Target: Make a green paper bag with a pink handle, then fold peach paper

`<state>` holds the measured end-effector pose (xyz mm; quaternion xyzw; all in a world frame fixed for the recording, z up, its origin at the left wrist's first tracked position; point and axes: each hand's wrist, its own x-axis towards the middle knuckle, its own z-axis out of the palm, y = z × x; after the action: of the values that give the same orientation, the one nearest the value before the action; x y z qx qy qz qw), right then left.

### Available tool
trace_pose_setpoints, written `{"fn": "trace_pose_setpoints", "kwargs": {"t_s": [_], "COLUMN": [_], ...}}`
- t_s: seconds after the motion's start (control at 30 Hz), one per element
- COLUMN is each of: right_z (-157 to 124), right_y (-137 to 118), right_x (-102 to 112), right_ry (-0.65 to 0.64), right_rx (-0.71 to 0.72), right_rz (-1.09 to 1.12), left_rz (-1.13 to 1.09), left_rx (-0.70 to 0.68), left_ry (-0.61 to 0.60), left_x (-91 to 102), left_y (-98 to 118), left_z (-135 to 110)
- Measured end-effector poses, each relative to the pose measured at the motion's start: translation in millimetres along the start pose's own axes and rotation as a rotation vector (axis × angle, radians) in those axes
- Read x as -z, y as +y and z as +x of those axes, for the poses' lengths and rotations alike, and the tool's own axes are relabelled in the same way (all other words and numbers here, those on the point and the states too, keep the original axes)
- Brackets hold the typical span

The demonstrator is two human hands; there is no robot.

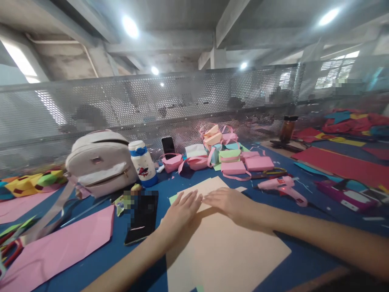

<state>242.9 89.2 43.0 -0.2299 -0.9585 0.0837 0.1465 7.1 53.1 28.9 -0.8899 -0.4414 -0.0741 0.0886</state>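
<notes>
Containers: white backpack (97, 162) far left, zipped shut, contents not visible. Capped bottle (142, 163) just beside it, lid on. Amber jar (287, 128) far right by the mesh fence (212, 93), contents unreadable. Pile of paper boxes (232, 160) in pink, green and peach behind the work; I can't tell what's in them.

Peach sheet (225, 251) lies flat on the blue surface (304, 259), centre front. Left hand (182, 209) and right hand (227, 202) lie palm-down on its far end, fingers straight, fingertips nearly meeting.

Edges: black phone (142, 217) just beside the sheet's left edge. Pink sheet (60, 247) further left. Glue gun (282, 187) to the right, apart, bare blue between.
</notes>
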Motion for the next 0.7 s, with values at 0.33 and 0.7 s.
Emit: {"fn": "trace_pose_setpoints", "kwargs": {"t_s": [0.33,0.7], "right_z": [-20,-28], "right_y": [3,11], "right_x": [-28,-41], "right_ry": [-0.095,-0.073], "right_rx": [-0.131,-0.109], "right_rz": [0.130,0.031], "left_rz": [-0.138,-0.224], "left_rx": [-0.065,-0.203], "left_ry": [-0.159,-0.188], "left_x": [-8.7,-12.8], "left_y": [12,-9], "left_z": [-28,-27]}}
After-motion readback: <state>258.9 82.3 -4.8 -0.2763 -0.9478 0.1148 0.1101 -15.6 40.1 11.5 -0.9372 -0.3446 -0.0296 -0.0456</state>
